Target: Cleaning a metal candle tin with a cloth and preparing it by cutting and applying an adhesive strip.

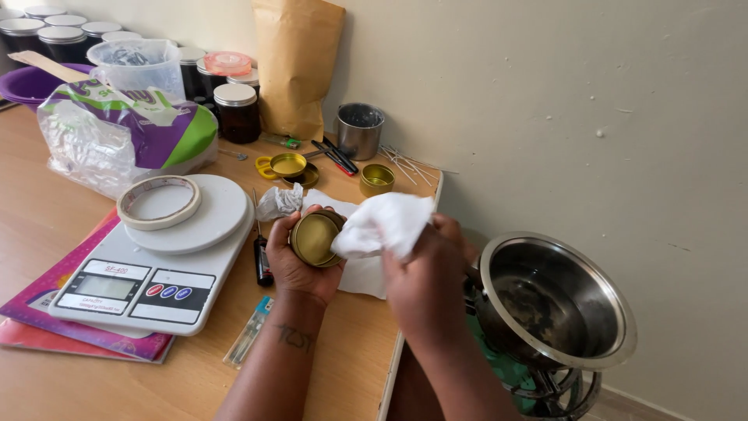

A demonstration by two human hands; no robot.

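Your left hand (300, 261) grips the gold tin (315, 238) over the bench's (47, 226) right edge; your right hand (425, 284) clutches the white tissue (386, 224). Hold the tin steady and wipe right around its inner wall.

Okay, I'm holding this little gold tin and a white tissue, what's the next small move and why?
Probably press the white tissue in your right hand down into the gold tin and rub around it. Your left hand already grips the tin tilted toward you, and the tissue touches only its near rim.

Head view, steeply down, seemingly close.
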